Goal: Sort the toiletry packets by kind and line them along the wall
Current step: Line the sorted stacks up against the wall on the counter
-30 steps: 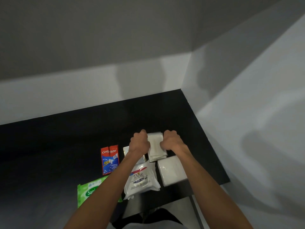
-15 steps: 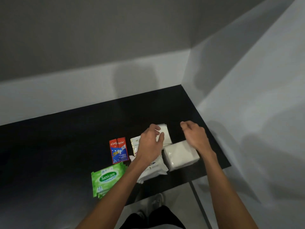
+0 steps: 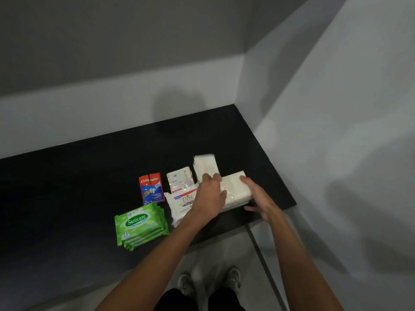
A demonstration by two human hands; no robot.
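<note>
Step in hand: as a judgement, the person is taking up the white tissue pack (image 3: 234, 189) to carry it toward the wall (image 3: 112, 113). This is calling for even pressure at both ends, a low lift, and keeping clear of the stack just behind.
Left fingers (image 3: 215, 177): lightly bent and resting on the pack's far left edge, not wrapping around it.
Right fingers (image 3: 246, 180): spreading wide along the pack's right end, with the thumb reaching its near edge. Whether they are squeezing cannot be told.
Left hand (image 3: 210, 195): lying across the pack's left end, knuckles up.
Right hand (image 3: 261, 199): straddling the right end.
Tissue pack: lying flat near the front right corner of the black table (image 3: 78, 187), well apart from the wall.
White sachet stack (image 3: 205, 164): sitting just behind the left fingers.
Dove sachets (image 3: 179, 180): lying just left of that stack.
Dove wipes pack (image 3: 180, 202): lying partly under the left wrist.
Colgate sachets (image 3: 151, 187): lying further left.
Sanicare wipes (image 3: 139, 223): sitting stacked near the front edge.
</note>
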